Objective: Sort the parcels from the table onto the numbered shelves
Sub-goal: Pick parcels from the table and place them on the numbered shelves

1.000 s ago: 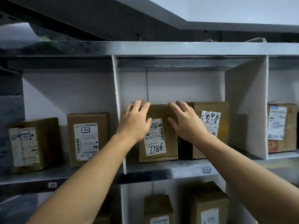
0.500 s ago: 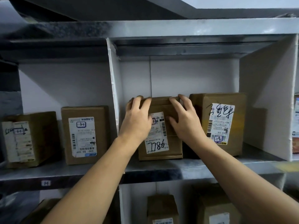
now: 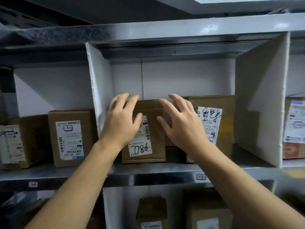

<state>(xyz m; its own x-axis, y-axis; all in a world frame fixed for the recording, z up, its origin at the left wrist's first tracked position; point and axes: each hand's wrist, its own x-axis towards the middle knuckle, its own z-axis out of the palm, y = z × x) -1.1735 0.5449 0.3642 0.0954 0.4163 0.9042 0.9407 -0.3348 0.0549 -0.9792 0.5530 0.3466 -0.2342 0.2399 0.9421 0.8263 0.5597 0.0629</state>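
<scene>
At the far left of the upper shelf [image 3: 173, 169] stands a box [image 3: 16, 141] with a white label, and just beside it a 2nd box [image 3: 72, 138], upright, label facing out; below them a small tag [image 3: 33, 184] sits on the shelf's front edge; a white divider [image 3: 97, 90] closes that compartment off from the middle one; the left hand [image 3: 122, 123] reaches into the middle compartment right by the divider, its grip released, fingers straight and spread, fingertips up at the top left edge of the parcel [image 3: 146, 142]; whether they touch the cardboard I cannot tell, since they are blurred; the parcel stands upright on the shelf at the left of the middle compartment, its label facing out with handwritten digits upside down at the bottom; the right hand [image 3: 183, 128] is at the parcel's right side, grip also released, fingers spread, grasping nothing, and it covers the gap between the parcel and the 3rd box [image 3: 227, 116]; that box stands just beside the parcel, slightly taller, with black scrawl on its label; a 2nd tag [image 3: 201, 176] sits on the shelf edge below it; a 2nd divider [image 3: 260, 104] walls off the compartment's right side; beyond it a 4th box [image 3: 295, 126] is cut by the frame edge; on the level below, 2 more boxes [image 3: 151, 212] [image 3: 209, 215] show dimly.
</scene>
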